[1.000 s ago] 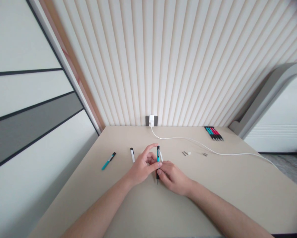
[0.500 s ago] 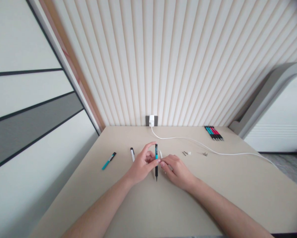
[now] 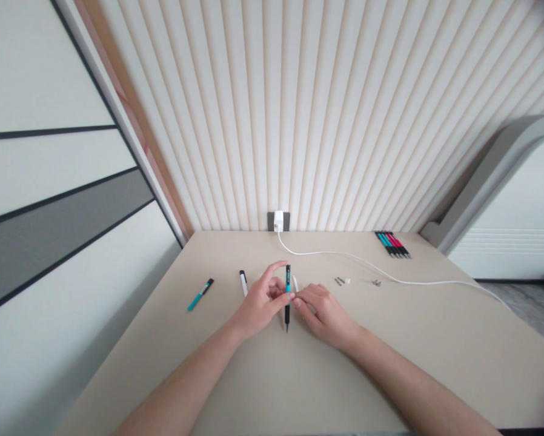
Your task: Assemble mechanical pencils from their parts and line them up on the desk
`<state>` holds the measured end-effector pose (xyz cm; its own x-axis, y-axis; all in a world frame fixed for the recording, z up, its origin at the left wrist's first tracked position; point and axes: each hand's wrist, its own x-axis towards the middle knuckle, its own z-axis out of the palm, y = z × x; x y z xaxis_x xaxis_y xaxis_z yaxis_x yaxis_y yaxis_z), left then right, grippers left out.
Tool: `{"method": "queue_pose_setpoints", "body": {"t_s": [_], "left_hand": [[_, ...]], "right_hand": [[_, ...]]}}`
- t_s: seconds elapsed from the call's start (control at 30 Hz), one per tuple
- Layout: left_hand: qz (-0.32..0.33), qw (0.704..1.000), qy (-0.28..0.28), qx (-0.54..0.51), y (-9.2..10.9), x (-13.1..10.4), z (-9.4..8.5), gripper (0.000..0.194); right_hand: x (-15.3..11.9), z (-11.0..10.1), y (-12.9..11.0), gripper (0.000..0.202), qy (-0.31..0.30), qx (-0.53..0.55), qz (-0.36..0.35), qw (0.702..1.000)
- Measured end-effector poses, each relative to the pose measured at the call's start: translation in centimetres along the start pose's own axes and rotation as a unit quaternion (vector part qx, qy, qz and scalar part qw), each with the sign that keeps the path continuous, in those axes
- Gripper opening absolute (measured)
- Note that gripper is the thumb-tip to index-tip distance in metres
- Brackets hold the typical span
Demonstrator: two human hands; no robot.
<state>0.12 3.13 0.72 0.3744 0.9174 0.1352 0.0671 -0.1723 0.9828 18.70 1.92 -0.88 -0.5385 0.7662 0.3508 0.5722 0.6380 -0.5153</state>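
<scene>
My left hand [image 3: 263, 303] holds a teal and black click pen [image 3: 288, 289] nearly upright, tip down, above the table. Its index finger lies on the pen's top end, and the thumb presses the barrel. Close to the pen's right side, my right hand [image 3: 321, 312] has its fingers curled and pinched together; whatever is between them is hidden. Just behind those fingertips lies a thin white piece [image 3: 295, 282], partly covered. A white pen part with a black end [image 3: 243, 281] lies left of my left hand, its lower end hidden by that hand.
A teal and black pen part [image 3: 200, 295] lies farther left on the beige table [image 3: 263, 387]. Small springs [image 3: 340, 281], a clear bit and metal tips [image 3: 376, 283] lie to the right. Several pens [image 3: 392, 244] sit at the back right. A white cable [image 3: 335, 252] crosses from a charger [image 3: 278, 221].
Both hands keep almost the same pose. The pen's top has shifted very slightly to the right, and the whole view has moved a little.
</scene>
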Motion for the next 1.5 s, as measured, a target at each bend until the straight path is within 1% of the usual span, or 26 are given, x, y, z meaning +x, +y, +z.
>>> {"method": "queue_pose_setpoints", "body": {"t_s": [0.07, 0.23, 0.4, 0.5, 0.57, 0.6, 0.67, 0.7, 0.73, 0.77, 0.8, 0.83, 0.87, 0.9, 0.93, 1.0, 1.07, 1.17, 1.27, 1.37, 1.5], "left_hand": [[0.003, 1.0, 0.005, 0.002, -0.1, 0.1, 0.0, 0.058], [0.009, 0.999, 0.043, -0.024, -0.4, 0.1, -0.1, 0.072], [0.022, 0.996, 0.056, -0.065, -0.5, 0.0, 0.3, 0.074], [0.027, 0.996, 0.066, -0.051, -0.6, 0.0, 0.3, 0.078], [0.035, 0.996, 0.083, 0.004, -0.8, 0.0, 0.0, 0.075], [0.043, 0.994, 0.091, 0.05, -0.9, 0.1, -0.2, 0.07], [0.068, 0.977, 0.079, 0.183, -1.1, 0.1, -0.6, 0.051], [0.091, 0.961, 0.058, 0.256, -1.2, 0.1, -0.7, 0.039], [0.117, 0.939, 0.029, 0.322, -1.3, 0.0, -0.8, 0.029], [0.14, 0.917, 0.003, 0.374, -1.4, 0.0, -0.9, 0.023], [0.159, 0.898, -0.018, 0.41, -1.5, 0.0, -0.8, 0.021], [0.17, 0.885, -0.032, 0.432, -1.6, -0.1, -0.7, 0.021], [0.175, 0.878, -0.04, 0.443, -1.7, -0.2, -0.6, 0.021], [0.175, 0.876, -0.045, 0.447, -1.8, -0.2, -0.6, 0.022], [0.172, 0.875, -0.046, 0.449, -1.9, -0.2, -0.5, 0.022], [0.169, 0.876, -0.046, 0.45, -2.1, -0.2, -0.5, 0.021], [0.169, 0.876, -0.042, 0.449, -2.3, -0.1, -0.6, 0.02], [0.169, 0.874, -0.041, 0.453, -2.4, -0.1, -0.8, 0.02], [0.177, 0.871, -0.043, 0.457, -2.2, -0.2, -0.7, 0.02], [0.184, 0.869, -0.045, 0.457, -2.0, -0.5, -0.4, 0.02], [0.194, 0.866, -0.054, 0.457, -1.9, -0.8, -0.1, 0.021]], "right_hand": [[0.0, 0.0, 0.0, 0.026, -0.004, 0.003, -0.004, 1.0], [-0.1, 0.0, -0.1, 0.019, 0.001, 0.016, -0.005, 1.0], [-0.1, 0.3, -0.2, 0.011, 0.013, 0.021, 0.007, 1.0], [0.1, 0.1, -0.1, 0.01, 0.028, 0.018, 0.018, 0.999], [0.4, -0.4, 0.5, 0.012, 0.059, 0.016, 0.039, 0.997], [0.5, -0.9, 1.0, 0.014, 0.083, 0.013, 0.054, 0.995], [0.6, -2.3, 2.5, 0.02, 0.15, -0.004, 0.089, 0.985], [0.6, -3.1, 3.6, 0.023, 0.184, -0.021, 0.107, 0.977], [0.5, -4.1, 4.9, 0.027, 0.218, -0.046, 0.13, 0.966], [0.2, -5.2, 6.3, 0.031, 0.25, -0.077, 0.158, 0.952], [-0.1, -6.3, 7.8, 0.034, 0.283, -0.115, 0.192, 0.933], [-0.5, -7.4, 9.4, 0.037, 0.304, -0.162, 0.23, 0.91], [-1.0, -8.4, 11.1, 0.038, 0.307, -0.21, 0.274, 0.887], [-1.4, -9.3, 12.6, 0.038, 0.297, -0.25, 0.326, 0.862], [-1.9, -10.1, 14.0, 0.038, 0.266, -0.281, 0.378, 0.841], [-2.7, -11.2, 16.4, 0.039, 0.178, -0.325, 0.465, 0.804], [-3.3, -11.6, 18.0, 0.036, 0.154, -0.336, 0.49, 0.79], [-3.6, -11.2, 19.4, 0.032, 0.137, -0.343, 0.504, 0.781], [-3.4, -10.5, 20.1, 0.03, 0.123, -0.346, 0.507, 0.78], [-3.2, -10.0, 20.4, 0.031, 0.116, -0.345, 0.51, 0.779], [-3.5, -10.0, 20.1, 0.034, 0.113, -0.334, 0.515, 0.781]]}}
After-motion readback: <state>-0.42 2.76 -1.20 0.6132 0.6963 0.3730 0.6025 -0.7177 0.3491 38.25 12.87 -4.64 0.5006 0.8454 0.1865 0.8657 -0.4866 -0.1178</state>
